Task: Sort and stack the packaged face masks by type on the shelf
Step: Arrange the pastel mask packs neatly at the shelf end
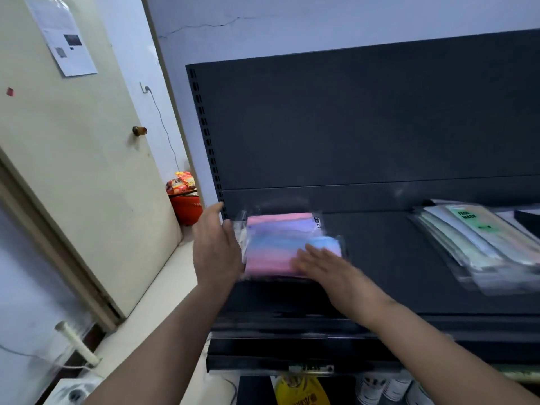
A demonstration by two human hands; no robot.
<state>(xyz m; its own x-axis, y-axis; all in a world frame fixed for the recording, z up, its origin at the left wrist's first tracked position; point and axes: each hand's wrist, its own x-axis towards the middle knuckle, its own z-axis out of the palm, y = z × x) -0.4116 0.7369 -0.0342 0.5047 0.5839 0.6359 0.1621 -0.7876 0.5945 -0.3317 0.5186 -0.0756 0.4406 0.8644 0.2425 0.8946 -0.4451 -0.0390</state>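
Packaged face masks in two lots on the dark shelf (pixel 380 258): to the right, a fanned stack of pale packs (pixel 479 247), topmost labelled "FACE MASK" in green; at the left end, a pink-and-blue pack (pixel 280 244) lying flat near the back panel. Left hand (pixel 214 249) open, fingers extended, pressed against that pack's left edge. Right hand (pixel 324 266) flat, palm down on its front right corner. Neither hand closed around it. Below, a yellow bag (pixel 301 390).
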